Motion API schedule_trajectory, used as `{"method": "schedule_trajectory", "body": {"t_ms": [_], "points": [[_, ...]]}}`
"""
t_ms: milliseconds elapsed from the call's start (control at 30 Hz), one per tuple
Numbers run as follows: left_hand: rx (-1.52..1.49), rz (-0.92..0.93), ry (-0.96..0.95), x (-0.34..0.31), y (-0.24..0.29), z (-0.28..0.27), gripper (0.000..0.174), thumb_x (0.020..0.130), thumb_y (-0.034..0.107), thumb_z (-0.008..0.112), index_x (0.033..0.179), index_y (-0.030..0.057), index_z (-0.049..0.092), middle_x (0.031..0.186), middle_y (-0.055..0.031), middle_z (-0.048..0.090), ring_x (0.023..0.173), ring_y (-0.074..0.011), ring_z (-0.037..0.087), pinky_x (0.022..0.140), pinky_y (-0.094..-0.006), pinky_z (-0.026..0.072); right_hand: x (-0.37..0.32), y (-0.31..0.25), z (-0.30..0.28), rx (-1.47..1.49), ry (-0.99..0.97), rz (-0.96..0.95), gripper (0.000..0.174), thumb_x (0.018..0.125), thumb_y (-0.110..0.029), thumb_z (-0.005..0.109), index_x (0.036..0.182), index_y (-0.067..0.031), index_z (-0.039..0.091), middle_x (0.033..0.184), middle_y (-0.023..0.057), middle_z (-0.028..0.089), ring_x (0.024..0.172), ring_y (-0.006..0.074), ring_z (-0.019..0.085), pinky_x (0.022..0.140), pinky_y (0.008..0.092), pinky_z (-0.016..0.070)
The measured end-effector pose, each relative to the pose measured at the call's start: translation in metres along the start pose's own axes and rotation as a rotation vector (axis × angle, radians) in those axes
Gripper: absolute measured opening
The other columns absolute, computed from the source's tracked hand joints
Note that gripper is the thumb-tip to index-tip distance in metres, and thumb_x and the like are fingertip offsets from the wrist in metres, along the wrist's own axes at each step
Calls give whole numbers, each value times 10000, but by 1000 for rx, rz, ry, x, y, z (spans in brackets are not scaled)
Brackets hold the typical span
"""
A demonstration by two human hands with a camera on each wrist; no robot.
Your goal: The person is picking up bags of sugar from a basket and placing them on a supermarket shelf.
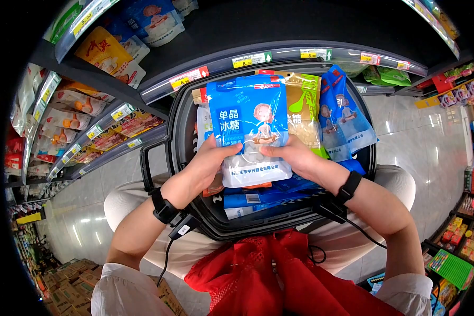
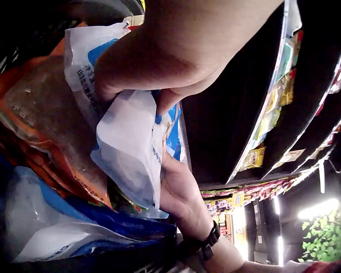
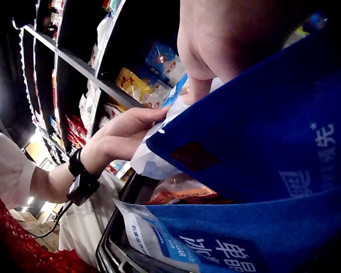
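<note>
A blue and clear stand-up bag of lump sugar point(image 1: 247, 113) is held upright over a black shopping basket point(image 1: 209, 227). My left hand point(image 1: 204, 164) grips its left side low down, the thumb lying across the front. On the opposite side my right hand point(image 1: 303, 159) holds it the same way, thumb on the clear window. The other fingers are hidden behind the bag. From the left wrist view, the bag's pale bottom point(image 2: 129, 142) shows between both hands. Behind it in the basket stand a gold and green bag point(image 1: 306, 100) and another blue bag point(image 1: 347, 116).
More blue bags point(image 1: 268, 199) and an orange bag point(image 2: 51, 114) lie in the basket, which sits between the person's knees. Shelves with price tags point(image 1: 252, 59) curve close behind it. Bagged goods fill the left racks point(image 1: 71, 113); cartons point(image 1: 71, 287) stand on the floor.
</note>
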State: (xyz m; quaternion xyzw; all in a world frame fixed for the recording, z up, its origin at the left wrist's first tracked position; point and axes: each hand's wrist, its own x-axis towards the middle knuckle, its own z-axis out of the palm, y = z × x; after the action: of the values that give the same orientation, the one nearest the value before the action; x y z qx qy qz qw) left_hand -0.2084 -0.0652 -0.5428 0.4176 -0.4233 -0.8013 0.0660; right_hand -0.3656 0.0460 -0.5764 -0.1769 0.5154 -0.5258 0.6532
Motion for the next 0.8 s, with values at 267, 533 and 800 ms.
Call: {"method": "schedule_trajectory", "body": {"t_ms": [267, 533, 800], "points": [[31, -16, -28, 1, -1, -3, 373, 800, 54, 563, 1146, 66, 425, 1092, -56, 526, 1024, -165, 497, 884, -316, 389, 1, 1, -1, 6, 7, -1, 334, 752, -47, 624, 1067, 4, 524, 997, 107, 589, 867, 182, 574, 772, 297, 459], [28, -4, -44, 2, -2, -4, 365, 802, 53, 560, 1142, 62, 425, 1091, -56, 525, 1025, -164, 495, 885, -312, 390, -1, -2, 1, 5, 15, 20, 340, 754, -46, 621, 1074, 4, 519, 1011, 109, 585, 879, 184, 572, 784, 298, 456], [4, 6, -5, 2, -1, -1, 307, 800, 18, 545, 1093, 43, 457, 1053, -81, 548, 980, -182, 525, 856, -313, 425, 0, 0, 0, 1, 7, -3, 344, 753, -51, 626, 1076, 6, 520, 1013, 104, 584, 883, 179, 569, 790, 296, 451]]}}
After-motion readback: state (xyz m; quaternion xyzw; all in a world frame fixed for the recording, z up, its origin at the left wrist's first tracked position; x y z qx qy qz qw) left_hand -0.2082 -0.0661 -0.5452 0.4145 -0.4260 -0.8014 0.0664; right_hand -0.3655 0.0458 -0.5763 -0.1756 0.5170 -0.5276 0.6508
